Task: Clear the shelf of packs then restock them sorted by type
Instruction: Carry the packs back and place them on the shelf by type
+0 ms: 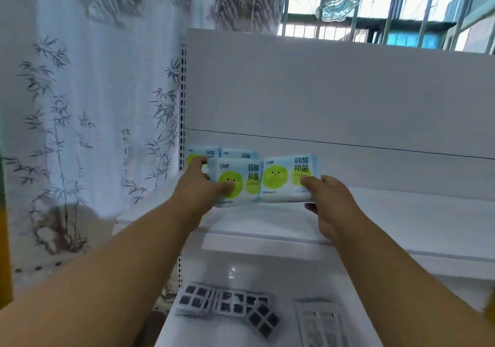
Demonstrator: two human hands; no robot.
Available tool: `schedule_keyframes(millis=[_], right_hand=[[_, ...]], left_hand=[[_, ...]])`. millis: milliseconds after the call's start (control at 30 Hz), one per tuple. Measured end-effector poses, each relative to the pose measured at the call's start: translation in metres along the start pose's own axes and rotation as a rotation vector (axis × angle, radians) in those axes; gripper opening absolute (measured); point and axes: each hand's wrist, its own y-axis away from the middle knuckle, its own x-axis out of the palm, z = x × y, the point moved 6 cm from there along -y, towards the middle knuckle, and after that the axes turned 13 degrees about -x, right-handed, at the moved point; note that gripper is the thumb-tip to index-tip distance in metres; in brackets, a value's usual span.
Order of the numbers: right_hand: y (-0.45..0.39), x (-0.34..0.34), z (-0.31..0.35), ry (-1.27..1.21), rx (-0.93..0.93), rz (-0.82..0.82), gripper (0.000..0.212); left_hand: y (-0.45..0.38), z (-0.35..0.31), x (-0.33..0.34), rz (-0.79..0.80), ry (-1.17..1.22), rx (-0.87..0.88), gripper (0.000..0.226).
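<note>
Two light-blue packs with green smiley circles hang side by side over the left end of the white upper shelf [388, 212]. My left hand [199, 185] grips the left pack [235, 183], thumb on its front. My right hand [325, 199] grips the right pack [288, 180] at its lower right corner. Behind them, two more blue packs [233, 153] stand against the shelf's back panel in the left corner, partly hidden.
On the lower white shelf [241, 330] lie three packs with dark squares [227, 302] and flat white printed packs [321, 322]. A bamboo-print curtain [93, 118] hangs to the left of the shelf post. Window bars [388, 6] show above the back panel.
</note>
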Motion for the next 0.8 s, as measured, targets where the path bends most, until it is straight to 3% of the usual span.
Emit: schedule_keyframes(millis=[200, 333, 600, 800], right_hand=[[-0.093, -0.045, -0.03, 0.237, 0.011, 0.075, 0.043], [-0.144, -0.06, -0.042, 0.489, -0.104, 0.255, 0.078], [-0.217, -0.056, -0.065, 0.931, -0.287, 0.432, 0.049], [-0.241, -0.044, -0.081, 1.081, -0.274, 0.458, 0.059]], left_hand=[[-0.076, -0.004, 0.083, -0.044, -0.215, -0.022, 0.064], [-0.112, -0.006, 0.115, -0.112, -0.625, 0.08, 0.071], [-0.163, -0.022, 0.151, -0.248, -1.111, 0.28, 0.049], [-0.187, -0.023, 0.173, -0.27, -1.226, 0.318, 0.04]])
